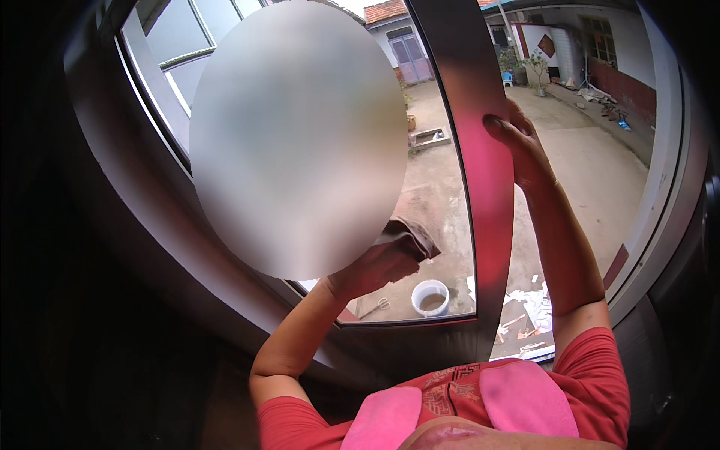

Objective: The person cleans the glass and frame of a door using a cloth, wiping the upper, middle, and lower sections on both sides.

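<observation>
In front of me stands a glazed door panel with a dark frame (478, 185) and clear glass (433, 185). My right hand (526, 140) grips the frame's outer edge, its thumb on the near face. Lower down, my left hand (360, 278) holds a dark grey-brown cloth (413, 239) at the glass. A large blurred oval covers much of the pane and part of that hand, so its fingers cannot be made out.
Beyond the glass, a white bucket (431, 298) of murky water and scissors (379, 306) rest on the concrete yard. White scraps (537, 309) litter the ground past the opening. A pale door jamb (655, 236) rises at right. Potted plants (538, 73) stand farther off.
</observation>
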### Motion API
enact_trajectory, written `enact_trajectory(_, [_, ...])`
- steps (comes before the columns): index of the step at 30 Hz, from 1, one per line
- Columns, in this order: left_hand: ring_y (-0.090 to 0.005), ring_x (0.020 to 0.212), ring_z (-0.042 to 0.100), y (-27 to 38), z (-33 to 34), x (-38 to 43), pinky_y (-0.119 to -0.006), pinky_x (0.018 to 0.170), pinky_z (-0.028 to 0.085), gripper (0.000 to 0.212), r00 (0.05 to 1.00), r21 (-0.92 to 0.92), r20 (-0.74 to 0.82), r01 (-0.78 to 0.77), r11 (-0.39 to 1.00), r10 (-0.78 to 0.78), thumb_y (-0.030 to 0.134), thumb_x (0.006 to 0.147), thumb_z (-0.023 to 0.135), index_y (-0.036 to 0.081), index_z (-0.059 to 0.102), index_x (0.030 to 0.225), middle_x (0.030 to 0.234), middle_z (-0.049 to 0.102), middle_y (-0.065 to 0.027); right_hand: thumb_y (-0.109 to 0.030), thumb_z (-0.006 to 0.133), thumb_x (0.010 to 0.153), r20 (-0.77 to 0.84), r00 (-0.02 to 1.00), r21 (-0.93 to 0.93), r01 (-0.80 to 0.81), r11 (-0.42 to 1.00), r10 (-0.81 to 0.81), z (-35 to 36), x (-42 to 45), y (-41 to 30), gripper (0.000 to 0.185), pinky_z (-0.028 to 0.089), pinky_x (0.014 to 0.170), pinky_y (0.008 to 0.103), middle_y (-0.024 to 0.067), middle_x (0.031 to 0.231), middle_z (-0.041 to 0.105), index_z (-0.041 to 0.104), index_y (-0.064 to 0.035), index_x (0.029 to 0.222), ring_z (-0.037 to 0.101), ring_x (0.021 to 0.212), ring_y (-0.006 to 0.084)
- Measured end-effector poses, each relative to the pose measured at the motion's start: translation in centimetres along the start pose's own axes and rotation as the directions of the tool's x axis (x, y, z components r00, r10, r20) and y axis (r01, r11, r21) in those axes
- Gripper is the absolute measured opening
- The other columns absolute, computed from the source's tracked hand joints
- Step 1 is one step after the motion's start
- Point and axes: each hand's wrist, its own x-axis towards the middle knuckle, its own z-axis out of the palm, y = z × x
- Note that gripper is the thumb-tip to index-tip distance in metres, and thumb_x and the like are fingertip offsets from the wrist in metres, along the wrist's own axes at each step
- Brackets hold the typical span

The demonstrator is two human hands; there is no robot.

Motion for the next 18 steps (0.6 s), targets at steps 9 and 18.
enact_trajectory(9, [-0.0254, 0.107, 0.054, 5.8, 4.3, 3.6, -0.039, 0.093, 0.046, 0.059, 0.814, -0.539, -0.548, -0.168, 0.825, -0.193, 0.012, 0.081, 0.071, 0.0, 0.042, 0.132, 0.121, 0.048, -0.0155, -0.041, 0.081, 0.078, 0.27, 0.805, -0.361, 0.594, 0.719, -0.529, 4.1, -13.0, 1.6, 0.088, 0.035, 0.109, 0.0449, 0.0232, 0.14, 0.042, 0.04, 0.0044, 0.141, 0.044, 0.131, 0.0352])
enact_trajectory(18, [-0.0363, 0.137, 0.034, 9.8, 8.1, 9.2, -0.043, 0.112, 0.028, 0.078, 0.956, -0.914, -0.255, -0.19, 0.359, -0.142, 0.018, 0.081, 0.066, 0.0, 0.032, 0.148, 0.146, 0.033, -0.0227, -0.034, 0.072, 0.089, -0.153, 0.936, -0.065, 0.312, 0.948, -0.318, 1.8, -15.5, 1.0, 0.087, 0.036, 0.113, 0.0452, 0.0214, 0.153, 0.032, 0.023, 0.0001, 0.153, 0.038, 0.14, 0.0329])
